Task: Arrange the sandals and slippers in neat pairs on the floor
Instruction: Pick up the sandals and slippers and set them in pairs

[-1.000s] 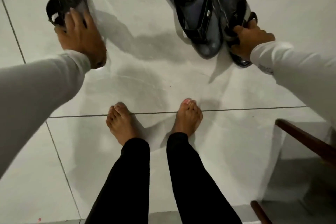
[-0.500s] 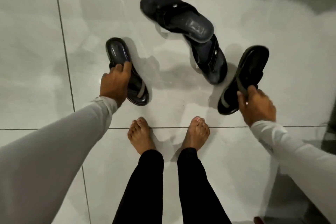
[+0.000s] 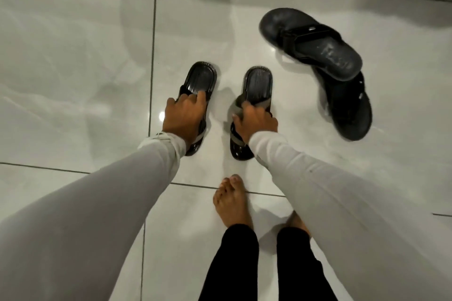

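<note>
1. The two glossy black slippers, the left slipper [image 3: 198, 95] and the right slipper [image 3: 254, 102], lay side by side on the tiled floor [image 3: 73, 56] just ahead of the person's bare feet [image 3: 231, 200], toes pointing away, a narrow strip of tile between them.
2. They looked light and fairly stiff, moulded soles with a hard shine, so I judged they would slide easily over the polished tile and could be nudged straight rather than lifted.
3. The grey strap across each instep seemed the natural place to take hold; a pinch there, or fingers hooked under it, should carry the whole slipper without strain.
4. The left hand [image 3: 183, 120] rested on its slipper with fingers curled over the strap area and fingertips on the footbed.
5. The right hand [image 3: 254, 121] gripped the strap of its slipper, fingers closed around the band.
6. To the right, well apart from this pair, two larger dark flip-flops were stacked crosswise, the upper flip-flop [image 3: 310, 41] lying over the lower flip-flop [image 3: 349, 105]. They appeared softer and matte, likely rubbery; the toe-post straps should serve as handles when pairing them.
</note>
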`<state>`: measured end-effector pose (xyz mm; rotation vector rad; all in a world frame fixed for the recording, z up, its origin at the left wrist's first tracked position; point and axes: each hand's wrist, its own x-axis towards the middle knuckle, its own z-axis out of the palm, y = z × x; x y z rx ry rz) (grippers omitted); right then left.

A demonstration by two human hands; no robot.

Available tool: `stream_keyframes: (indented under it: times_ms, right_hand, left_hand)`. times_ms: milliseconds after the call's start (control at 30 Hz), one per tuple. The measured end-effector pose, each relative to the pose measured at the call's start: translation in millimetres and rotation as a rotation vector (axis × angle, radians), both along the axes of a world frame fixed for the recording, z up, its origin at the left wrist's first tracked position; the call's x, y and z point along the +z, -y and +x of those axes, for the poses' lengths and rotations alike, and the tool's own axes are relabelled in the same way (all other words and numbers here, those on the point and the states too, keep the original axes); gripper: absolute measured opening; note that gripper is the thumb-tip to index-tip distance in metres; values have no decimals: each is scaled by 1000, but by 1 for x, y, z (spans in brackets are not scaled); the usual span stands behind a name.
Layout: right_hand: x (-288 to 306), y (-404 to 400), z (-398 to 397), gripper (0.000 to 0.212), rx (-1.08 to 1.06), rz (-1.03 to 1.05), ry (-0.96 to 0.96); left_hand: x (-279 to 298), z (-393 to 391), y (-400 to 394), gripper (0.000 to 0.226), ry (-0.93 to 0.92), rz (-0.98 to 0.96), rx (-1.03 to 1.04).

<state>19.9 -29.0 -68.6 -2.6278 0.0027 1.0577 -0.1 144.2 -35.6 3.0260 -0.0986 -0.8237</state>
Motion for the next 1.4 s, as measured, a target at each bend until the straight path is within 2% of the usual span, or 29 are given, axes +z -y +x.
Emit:
stream_keyframes:
  times_ms: [133, 233, 333, 400, 500, 767, 933, 1033, 1100, 1233, 1333, 1400]
  right_hand:
    - [-3, -36, 1, 55, -193, 114, 88]
    - [-7, -20, 0, 64, -390, 61, 146]
    - [-25, 0, 4, 71, -538, 45, 32]
    - [-39, 3, 4, 69, -531, 145, -36]
    - [-47, -7, 2, 65, -502, 218, -5]
    - [-43, -50, -13, 58, -425, 209, 12]
    - [-38, -43, -6, 64, -325, 254, -75]
    - [-27, -20, 4, 66, -283, 236, -77]
    - [-15, 8, 11, 58, -316, 173, -8]
    - [5, 84, 19, 37, -466, 3, 104]
    - [11, 142, 17, 37, -528, -95, 154]
    - [9, 174, 18, 38, -556, -151, 165]
  left_hand:
    - [-5, 2, -20, 55, 36, -7, 181]
    - [-10, -4, -31, 57, 97, -22, 498]
    - [-27, -10, -48, 70, -19, -173, 803]
    - [-42, -13, -57, 73, -108, -308, 926]
    - [-58, -18, -54, 63, -99, -459, 997]
    - [-68, -20, -48, 43, -31, -472, 1216]
    - [-65, -28, -54, 46, -87, -440, 1198]
    - [-49, -22, -46, 61, -75, -243, 1115]
    - [-35, -7, -30, 62, -6, -150, 1003]
    - [-19, 49, 28, 49, 117, -278, 747]
    - [-17, 105, 88, 41, 83, -470, 626]
    - [-21, 139, 129, 40, 76, -466, 384]
